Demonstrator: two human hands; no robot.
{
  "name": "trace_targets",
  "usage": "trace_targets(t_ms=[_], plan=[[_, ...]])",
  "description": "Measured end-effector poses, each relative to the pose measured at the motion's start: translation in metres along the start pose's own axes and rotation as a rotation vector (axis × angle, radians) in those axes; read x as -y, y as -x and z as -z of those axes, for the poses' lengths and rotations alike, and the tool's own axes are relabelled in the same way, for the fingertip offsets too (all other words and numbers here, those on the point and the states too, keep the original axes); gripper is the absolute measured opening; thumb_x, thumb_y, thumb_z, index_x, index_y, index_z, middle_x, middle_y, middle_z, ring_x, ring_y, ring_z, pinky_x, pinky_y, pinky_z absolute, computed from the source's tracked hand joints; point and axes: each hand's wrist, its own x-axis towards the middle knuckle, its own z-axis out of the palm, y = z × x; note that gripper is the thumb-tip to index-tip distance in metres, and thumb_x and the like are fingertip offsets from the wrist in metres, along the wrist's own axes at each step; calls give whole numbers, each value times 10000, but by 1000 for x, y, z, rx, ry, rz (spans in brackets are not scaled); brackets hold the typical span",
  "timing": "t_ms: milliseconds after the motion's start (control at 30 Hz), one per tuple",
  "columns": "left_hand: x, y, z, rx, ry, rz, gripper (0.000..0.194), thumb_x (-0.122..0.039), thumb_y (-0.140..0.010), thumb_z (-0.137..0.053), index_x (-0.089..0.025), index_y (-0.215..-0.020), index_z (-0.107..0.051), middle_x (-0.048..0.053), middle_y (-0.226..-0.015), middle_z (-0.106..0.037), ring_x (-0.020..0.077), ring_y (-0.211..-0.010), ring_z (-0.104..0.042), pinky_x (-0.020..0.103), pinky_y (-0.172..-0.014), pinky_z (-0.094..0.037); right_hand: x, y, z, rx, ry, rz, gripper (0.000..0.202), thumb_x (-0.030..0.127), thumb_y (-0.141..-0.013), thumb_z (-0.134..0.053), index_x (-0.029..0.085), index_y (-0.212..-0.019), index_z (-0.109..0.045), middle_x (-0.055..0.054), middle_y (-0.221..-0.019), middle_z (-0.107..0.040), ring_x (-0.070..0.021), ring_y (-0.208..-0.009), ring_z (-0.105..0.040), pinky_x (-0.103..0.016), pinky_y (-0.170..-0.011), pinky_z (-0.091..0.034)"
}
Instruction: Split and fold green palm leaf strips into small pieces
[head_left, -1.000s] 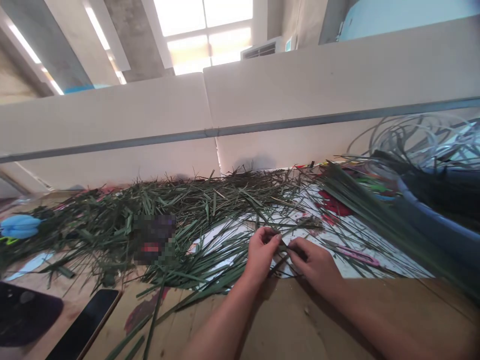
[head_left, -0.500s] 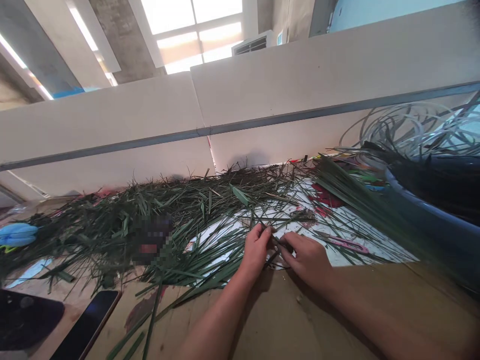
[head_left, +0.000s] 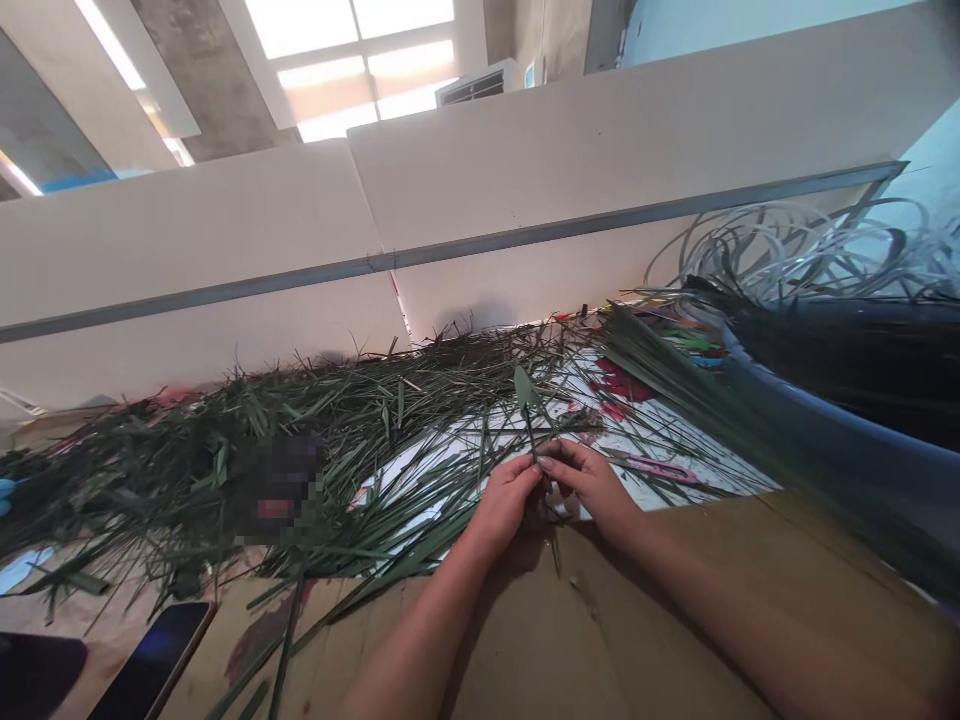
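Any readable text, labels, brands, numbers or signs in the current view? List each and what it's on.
None readable.
Pixelated dark object with a red patch: too blurred to read.
Phone: dark screen, no legible text.
Pink-handled tool: too small to tell if marked.
Green leaf: no lettering visible.

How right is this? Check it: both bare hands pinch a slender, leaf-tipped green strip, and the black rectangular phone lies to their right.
Wrong side: in the head view, the black rectangular phone lies left of the bare left hand and right hand, which do pinch the slender green strip.
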Motion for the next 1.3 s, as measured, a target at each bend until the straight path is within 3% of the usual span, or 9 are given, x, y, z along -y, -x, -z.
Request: trace_targets(t_ms=[167, 367, 633, 833, 1067, 1300], plan=[[-7, 3, -4, 75, -81, 17, 237, -392, -753, -617, -158, -716, -636, 0, -642, -535, 122, -612, -402, 253, -603, -304, 6, -2, -2, -90, -98, -37, 392, 496, -617, -837, 200, -782, -642, 19, -672, -596, -137, -578, -496, -273, -539, -381], [-12, 6, -7, 117, -88, 43, 276, -426, -752, -623, -172, -648, -590, -17, -566, -461, 113, -551, -357, 260, -558, -262, 9, -1, -1, -97, -93, -23, 356, 469, -619, -827, 198, -680, -604, 40, -606, -526, -115, -544, -422, -265, -524, -324], [-2, 2, -3, 123, -95, 63, 294, -431, -745, -645, -179, -639, -536, -27, -592, -452, 106, -567, -348, 255, -557, -258, 1, -6, 3, -120, -117, -27, 351, 472, -628, -816, 203, -722, -610, 46, -606, -515, -118, -551, -418, -260, -524, -320], [1, 1, -2, 115, -83, 72, 311, -440, -755, -679, -160, -659, -581, -18, -605, -486, 107, -579, -387, 262, -574, -287, -2, -7, 5, -115, -181, -52, 344, 444, -629, -831, 201, -697, -597, 51, -579, -511, -105, -517, -413, -250, -506, -331], [0, 3, -4, 51, 169, 129, 422, -542, -726, -743, -136, -807, -658, 30, -715, -626, 124, -632, -547, 255, -645, -418, 4, -3, -2, -41, -496, -210, 405, 398, -606, -889, 226, -795, -574, 65, -569, -558, -115, -467, -499, -258, -467, -424], [1, 3, -4, 46, 302, 144, 380, -445, -668, -825, -143, -798, -634, 12, -697, -618, 105, -603, -546, 234, -623, -421, 6, -3, -3, -32, -505, -219, 393, 367, -580, -912, 214, -795, -620, 53, -614, -615, -111, -487, -533, -262, -503, -458]])
